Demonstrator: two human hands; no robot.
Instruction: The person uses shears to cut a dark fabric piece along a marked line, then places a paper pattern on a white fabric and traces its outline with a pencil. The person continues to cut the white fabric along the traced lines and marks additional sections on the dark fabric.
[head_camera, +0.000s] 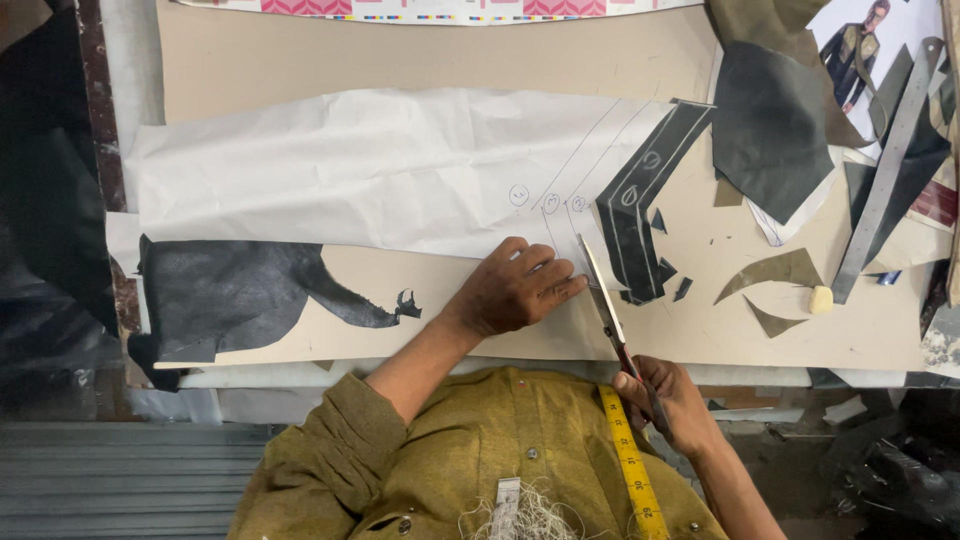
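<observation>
While the left hand (515, 287) lies flat, fingers spread, grasping nothing, on the white paper pattern (380, 170), the scissors (603, 305) meet that paper's lower right edge just beside its fingertips. Their blades run up and slightly left from the right hand (668, 400), which is clenched around the handles below. Right of the scissors lie stacked dark strips (640, 215); farther right, leather scraps (770, 125) and a steel ruler (885, 175). Left of them, black leather (235, 295).
</observation>
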